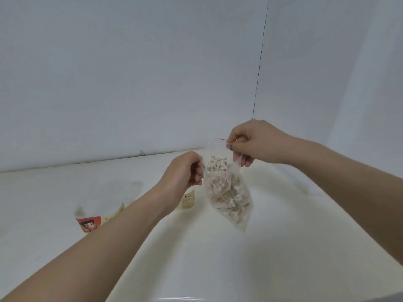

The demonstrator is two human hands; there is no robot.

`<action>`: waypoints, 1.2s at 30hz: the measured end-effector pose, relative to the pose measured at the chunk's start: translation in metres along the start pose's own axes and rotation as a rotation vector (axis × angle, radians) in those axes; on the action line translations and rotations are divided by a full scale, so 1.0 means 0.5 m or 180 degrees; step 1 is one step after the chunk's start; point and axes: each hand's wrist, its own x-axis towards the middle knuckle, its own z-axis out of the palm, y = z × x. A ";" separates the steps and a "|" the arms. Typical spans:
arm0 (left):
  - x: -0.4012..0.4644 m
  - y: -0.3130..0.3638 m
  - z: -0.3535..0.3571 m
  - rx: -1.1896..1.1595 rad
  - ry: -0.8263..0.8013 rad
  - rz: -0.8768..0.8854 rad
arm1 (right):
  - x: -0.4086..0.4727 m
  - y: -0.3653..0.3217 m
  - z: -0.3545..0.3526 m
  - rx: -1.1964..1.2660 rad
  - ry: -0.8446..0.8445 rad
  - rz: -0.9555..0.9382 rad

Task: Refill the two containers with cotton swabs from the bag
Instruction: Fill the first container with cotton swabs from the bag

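We hold a clear zip bag (227, 192) of cotton swabs (216, 173) in the air w/ both hands. Our left hand (185, 171) pinches the bag's near-left edge, fingers curled; our right hand (250, 142) pinches the top right rim by the red zip strip. Below & behind the left hand stands one labelled container (188, 199); a 2nd container (98, 219), w/ a cartoon label, sits further left on the white table (283, 247).

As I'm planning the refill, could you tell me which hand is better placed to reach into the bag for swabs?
Probably the right hand: it pinches the bag at its open top, above the cotton swabs. The left hand grips the bag's side and can steady it.
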 end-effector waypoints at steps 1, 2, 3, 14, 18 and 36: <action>-0.004 -0.002 -0.004 -0.0049 -0.0034 -0.0032 | 0.001 -0.009 -0.009 -0.0074 -0.0037 -0.0054; -0.009 -0.004 -0.008 -0.0100 -0.0063 -0.0058 | 0.001 -0.020 -0.018 -0.0144 -0.0053 -0.0112; -0.014 -0.003 -0.010 -0.0166 -0.0073 -0.0084 | 0.001 -0.032 -0.025 -0.0195 -0.0051 -0.0169; -0.068 -0.013 -0.083 -0.0368 -0.0751 -0.0787 | 0.033 -0.165 -0.028 0.0998 0.0220 -0.0419; -0.076 -0.012 -0.112 -0.1182 -0.0730 -0.0841 | 0.057 -0.175 0.031 0.1729 0.0393 -0.0318; 0.036 -0.043 -0.231 -0.0594 0.0195 -0.0630 | 0.093 0.065 0.342 -0.0437 -0.0292 0.0616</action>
